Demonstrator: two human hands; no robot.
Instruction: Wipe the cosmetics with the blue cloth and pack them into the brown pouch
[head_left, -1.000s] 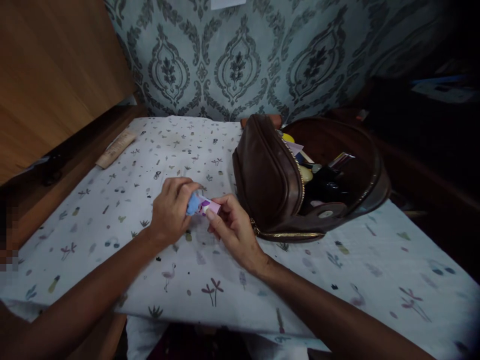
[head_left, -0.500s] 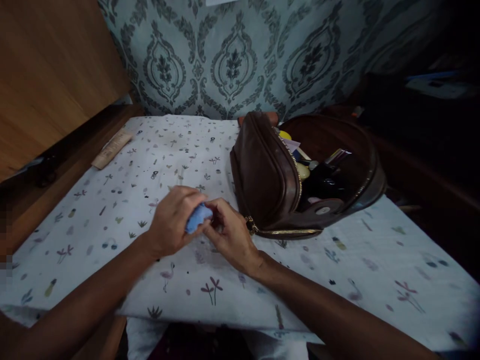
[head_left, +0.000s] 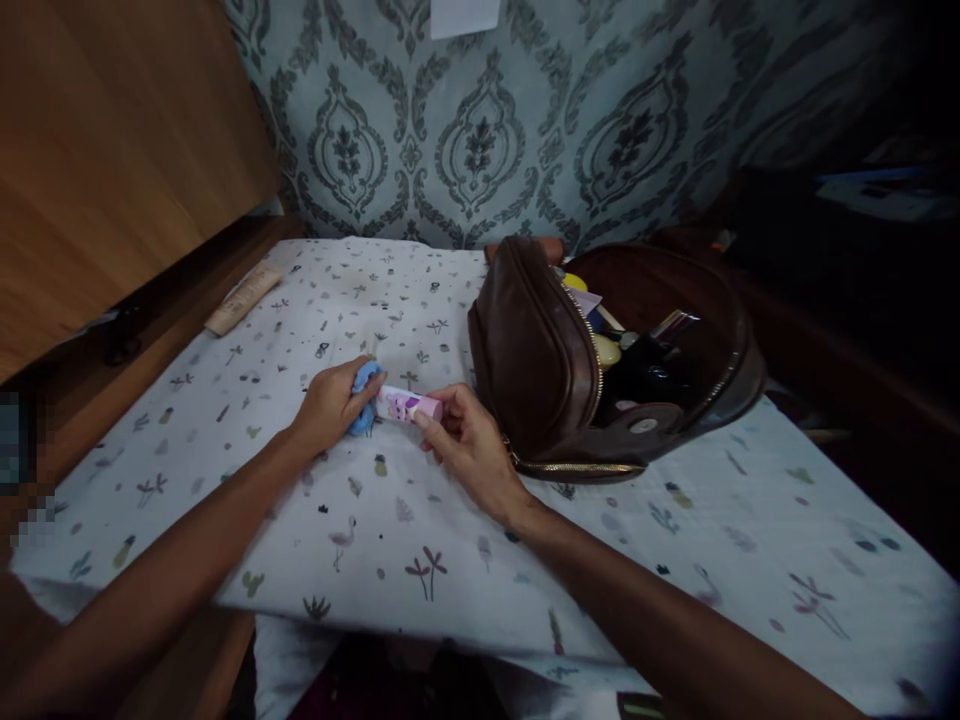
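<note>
My left hand (head_left: pixel 330 403) is closed around a small blue cloth (head_left: pixel 364 402), which presses against one end of a small pink and white tube (head_left: pixel 406 406). My right hand (head_left: pixel 465 445) pinches the tube's other end between its fingertips. Both hands hover just above a white printed cloth (head_left: pixel 315 520) that covers the table. Right of my hands lies an open brown leather pouch (head_left: pixel 536 355) with a gold zipper, with several small items inside it.
A beige tube (head_left: pixel 243 297) lies at the cloth's far left edge. A wooden panel (head_left: pixel 112 150) stands on the left, and patterned wallpaper (head_left: pixel 480 130) covers the wall behind. Dark clutter fills the right side.
The hands met around the cloth and tube, then drew apart. The pink tube shows again between them, and the blue cloth has slid towards its left end.
</note>
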